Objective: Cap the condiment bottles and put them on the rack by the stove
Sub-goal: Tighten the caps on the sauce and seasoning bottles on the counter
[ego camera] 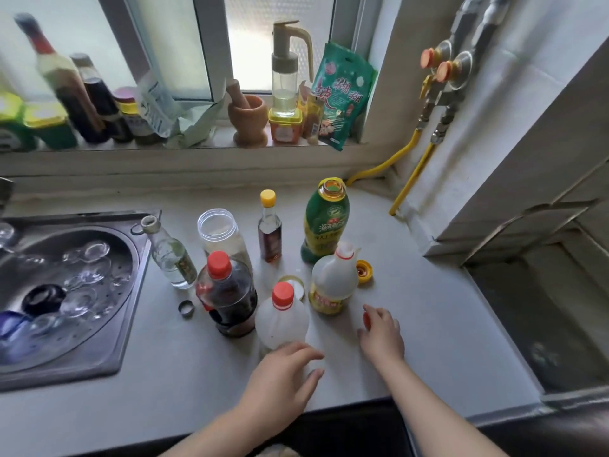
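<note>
Bottles stand grouped in the middle of the counter (pixel 428 324), between the sink (pixel 66 291) and the stove well on my right. I see my right hand (pixel 382 334) pinching a small red cap (pixel 366 319) between thumb and fingertips, just beside the white bottle with the yellow label (pixel 333 282), whose spout is uncapped. My left hand (pixel 283 377) has its fingers spread and loosely curved at the base of the white bottle with the red cap (pixel 281 321); I cannot tell whether it touches it. The dark sauce bottle (pixel 227 291) just left of it is capped in red, and the small brown bottle (pixel 269 229) wears a yellow cap. The tall green bottle (pixel 324 222) stands open, with a yellow cap (pixel 364 270) lying near its foot. A clear jar (pixel 219 232) and a slim glass bottle (pixel 169 252) are lidless; a metal ring cap (pixel 186 308) lies beside them.
</note>
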The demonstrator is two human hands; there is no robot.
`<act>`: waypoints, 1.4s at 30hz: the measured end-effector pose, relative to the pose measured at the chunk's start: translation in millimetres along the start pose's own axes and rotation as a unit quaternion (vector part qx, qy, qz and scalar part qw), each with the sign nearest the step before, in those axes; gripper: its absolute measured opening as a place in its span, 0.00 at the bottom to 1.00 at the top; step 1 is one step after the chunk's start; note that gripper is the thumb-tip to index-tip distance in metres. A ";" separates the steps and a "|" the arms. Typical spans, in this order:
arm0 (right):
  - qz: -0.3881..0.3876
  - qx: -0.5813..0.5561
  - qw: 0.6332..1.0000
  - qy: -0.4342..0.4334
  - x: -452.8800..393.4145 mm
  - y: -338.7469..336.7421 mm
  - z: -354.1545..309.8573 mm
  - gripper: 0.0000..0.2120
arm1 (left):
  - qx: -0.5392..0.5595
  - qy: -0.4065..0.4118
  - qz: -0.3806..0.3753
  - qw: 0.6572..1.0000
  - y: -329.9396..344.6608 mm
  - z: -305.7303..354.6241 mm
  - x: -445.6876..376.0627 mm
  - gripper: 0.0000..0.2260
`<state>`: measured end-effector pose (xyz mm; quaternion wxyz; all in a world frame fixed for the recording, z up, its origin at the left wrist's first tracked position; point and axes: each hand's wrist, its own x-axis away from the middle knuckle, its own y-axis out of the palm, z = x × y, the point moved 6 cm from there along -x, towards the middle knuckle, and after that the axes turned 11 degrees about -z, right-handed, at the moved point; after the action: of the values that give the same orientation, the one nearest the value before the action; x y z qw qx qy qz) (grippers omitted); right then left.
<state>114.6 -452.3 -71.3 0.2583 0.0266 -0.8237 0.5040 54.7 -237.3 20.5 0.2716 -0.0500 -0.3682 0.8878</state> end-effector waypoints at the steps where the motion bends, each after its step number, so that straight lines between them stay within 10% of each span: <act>1: 0.004 0.018 1.000 0.002 -0.6 0.9 -0.5 0.23 | -0.004 0.005 -0.003 1.000 -0.5 0.1 0.2 0.18; 5: 0.034 0.053 0.998 -0.023 2.9 1.4 -5.6 0.13 | -0.005 0.004 -0.002 1.000 -2.6 -0.2 -0.2 0.17; 14: 0.188 -0.317 0.918 -0.147 46.7 -100.6 -41.6 0.13 | 0.099 -0.011 0.107 0.989 -13.3 52.0 -57.3 0.33; 19: 0.127 -0.352 0.886 -0.273 55.5 -152.2 -86.5 0.14 | 0.102 -0.107 0.168 0.975 -20.9 45.6 -98.0 0.30; 29: 0.067 -0.096 0.928 -0.354 39.4 -162.3 -114.0 0.14 | 0.094 -0.099 0.216 0.967 -29.2 39.3 -107.2 0.14; 42: -0.061 0.120 0.887 -0.442 43.5 -182.9 -128.8 0.13 | 0.112 -0.056 0.220 0.967 -17.5 49.5 -100.4 0.14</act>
<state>184.0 -423.9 143.9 -0.1075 0.3279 -0.7825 0.5183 133.3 -310.3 57.1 0.0525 -0.0488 -0.2607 0.9627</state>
